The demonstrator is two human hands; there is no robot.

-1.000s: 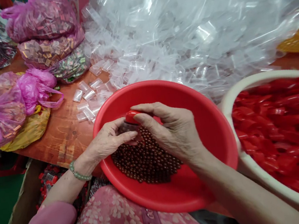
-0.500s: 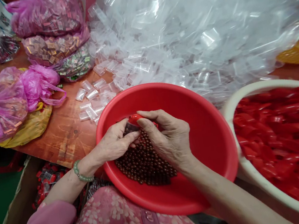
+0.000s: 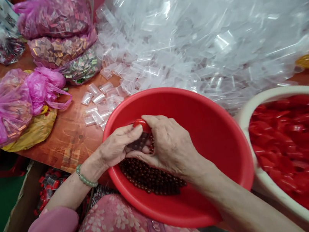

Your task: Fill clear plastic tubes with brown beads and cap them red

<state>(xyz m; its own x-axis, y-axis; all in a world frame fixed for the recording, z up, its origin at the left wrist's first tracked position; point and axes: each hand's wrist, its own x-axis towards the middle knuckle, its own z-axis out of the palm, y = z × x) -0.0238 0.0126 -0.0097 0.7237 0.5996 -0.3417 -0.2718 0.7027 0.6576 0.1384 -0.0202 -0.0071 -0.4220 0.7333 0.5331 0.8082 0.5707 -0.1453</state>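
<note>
Over the red basin point(image 3: 217, 130), my left hand point(image 3: 115, 145) grips a small clear plastic container point(image 3: 138, 142) with dark brown balls inside. A red cap point(image 3: 142, 125) sits at the container's upper end, by my left thumb. My right hand point(image 3: 173, 144) is closed around the container's other side, its index finger against the red cap and its thumb underneath. Some of its fingers are hidden behind the container. Below both hands, a heap of shiny brown balls point(image 3: 152, 182) lies in the basin.
Behind the basin rises a large pile of clear plastic containers point(image 3: 162, 52). A cream tub point(image 3: 246, 129) of red plastic pieces point(image 3: 298, 148) stands at the right. Pink bags point(image 3: 2, 107) lie on the wooden table point(image 3: 61, 153) at left. Below the table edge is an open box point(image 3: 25, 205).
My right hand has turned, and its thumb has moved from the red cap to beneath the container. My left thumb now lies closer to the cap. The view has shifted slightly.
</note>
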